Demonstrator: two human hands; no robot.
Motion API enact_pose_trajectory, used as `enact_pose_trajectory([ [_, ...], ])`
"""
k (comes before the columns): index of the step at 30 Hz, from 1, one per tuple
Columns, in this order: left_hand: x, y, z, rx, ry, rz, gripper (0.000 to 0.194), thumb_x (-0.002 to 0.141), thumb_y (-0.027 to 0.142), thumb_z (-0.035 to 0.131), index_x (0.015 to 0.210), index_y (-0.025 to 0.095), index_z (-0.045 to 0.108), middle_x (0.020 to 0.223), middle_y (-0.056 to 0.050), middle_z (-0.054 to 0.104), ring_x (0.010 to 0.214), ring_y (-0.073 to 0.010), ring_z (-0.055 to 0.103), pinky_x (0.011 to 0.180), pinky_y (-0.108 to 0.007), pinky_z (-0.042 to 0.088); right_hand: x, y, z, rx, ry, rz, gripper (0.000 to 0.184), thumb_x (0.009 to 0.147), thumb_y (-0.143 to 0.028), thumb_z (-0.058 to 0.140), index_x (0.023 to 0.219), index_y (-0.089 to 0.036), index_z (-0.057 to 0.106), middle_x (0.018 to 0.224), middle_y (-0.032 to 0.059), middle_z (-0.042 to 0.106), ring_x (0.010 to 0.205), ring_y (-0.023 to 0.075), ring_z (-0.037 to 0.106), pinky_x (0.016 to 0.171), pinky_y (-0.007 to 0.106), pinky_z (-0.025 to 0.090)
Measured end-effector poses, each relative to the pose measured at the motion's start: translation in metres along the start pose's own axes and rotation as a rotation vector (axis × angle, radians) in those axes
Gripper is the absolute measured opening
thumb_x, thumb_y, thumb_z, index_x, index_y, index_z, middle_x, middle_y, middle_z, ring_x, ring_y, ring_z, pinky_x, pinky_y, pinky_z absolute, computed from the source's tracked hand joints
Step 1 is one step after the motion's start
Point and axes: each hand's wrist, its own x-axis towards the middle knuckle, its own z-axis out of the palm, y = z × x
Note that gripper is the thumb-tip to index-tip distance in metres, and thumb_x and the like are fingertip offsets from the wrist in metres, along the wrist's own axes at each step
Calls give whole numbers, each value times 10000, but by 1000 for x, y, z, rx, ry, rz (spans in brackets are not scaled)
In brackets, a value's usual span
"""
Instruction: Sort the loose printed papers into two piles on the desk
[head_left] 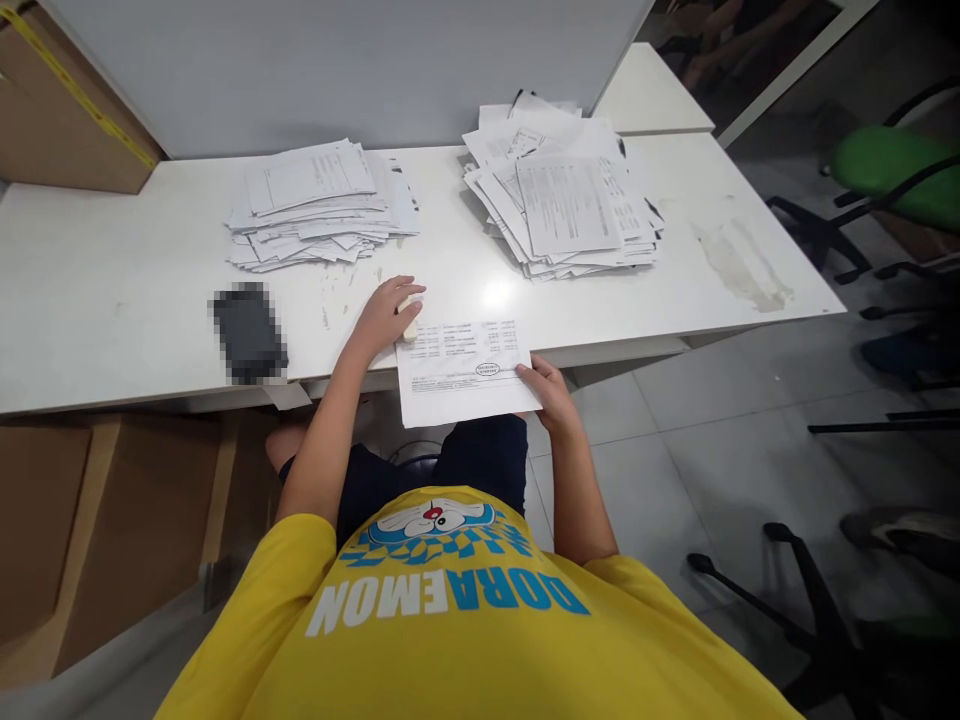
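A printed sheet of paper (457,395) with a dark oval stamp hangs over the table's front edge, close to my lap. The thumb of my right hand (551,393) lies on top of its right side, pinching it. At the sheet's upper left corner, my left hand (384,318) is closed around a small cream-coloured object (409,325), whose kind I cannot make out. That object overlaps the corner of the sheet. Whether there is more than one sheet in my grip is not plain.
Behind my hands stand a left stack of papers (315,205) and a messier right stack (570,205). A blurred dark object (249,333) lies to the left on the white table (112,290). Cardboard boxes (142,530) are at the lower left, and a green chair (896,175) at the right.
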Motion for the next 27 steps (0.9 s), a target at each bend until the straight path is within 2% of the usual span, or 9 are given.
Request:
enact_pose_trajectory([
  [8,-2,6,-3,-3,-39,-38,387,965,389,459,1286,267,638,1524,-46,491,1435,-254,419,1209,-447,349,5,-3,-6,-21,51,42,451,628,-559,839,907,-226,719,915,61,771,863,293,716,743,403,573],
  [16,-1,5,0,6,-44,-21,387,982,394,440,1300,279,627,1525,-36,487,1441,-265,407,1211,-452,343,1,-9,-2,-35,40,22,480,621,-552,845,954,-226,729,950,67,777,996,317,711,861,432,569],
  [22,1,3,1,-2,-34,-23,376,970,365,456,1285,268,637,1504,-43,506,1423,-254,428,1204,-454,348,0,-15,-2,-49,31,44,487,618,-539,850,961,-214,732,968,74,778,1004,309,710,878,423,567],
  [27,-1,3,2,-22,-18,-26,372,975,364,453,1279,258,640,1499,-50,506,1409,-248,446,1192,-436,360,4,-11,-7,-81,18,48,470,647,-553,830,960,-216,735,984,73,778,1002,297,712,875,412,570],
])
